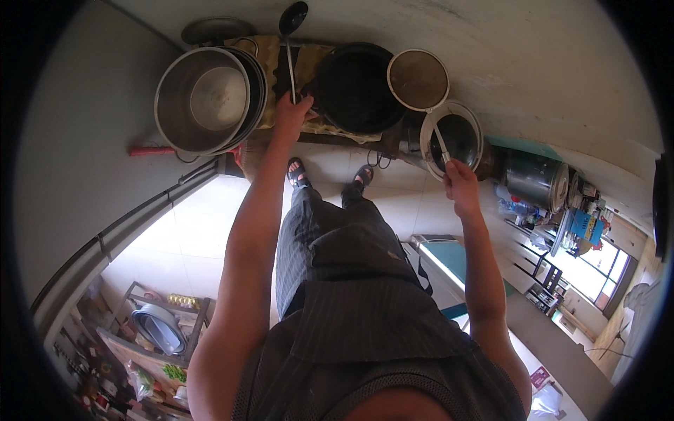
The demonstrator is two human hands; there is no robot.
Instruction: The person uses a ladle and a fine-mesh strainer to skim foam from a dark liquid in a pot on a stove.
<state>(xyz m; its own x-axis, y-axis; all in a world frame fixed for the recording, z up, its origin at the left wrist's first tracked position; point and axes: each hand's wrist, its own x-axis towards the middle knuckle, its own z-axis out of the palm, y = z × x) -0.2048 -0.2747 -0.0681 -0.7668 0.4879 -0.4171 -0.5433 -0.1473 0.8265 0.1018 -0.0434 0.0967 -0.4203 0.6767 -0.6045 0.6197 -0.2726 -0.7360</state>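
My left hand [290, 118] grips the thin metal handle of a ladle [291, 63], whose dark bowl points up toward the wall. Its fingers are close to the left edge of a large black wok [360, 87]; whether they also touch the wok is hidden. In my right hand [462, 187] is the handle of a round mesh skimmer [418, 79]. The skimmer's disc is level with the wok's right side and overlaps its rim in the view. Under the skimmer's handle stands a pale-rimmed round container [478, 134] with a dark inside.
Nested metal pots [218, 100] stand left of the wok, with a dark pan lid [218, 30] behind. A red handle [152, 151] sticks out below them. A lidded metal pot [537, 176] is farther right. Behind me are a teal-topped counter [445, 255] and a wooden rack [158, 337].
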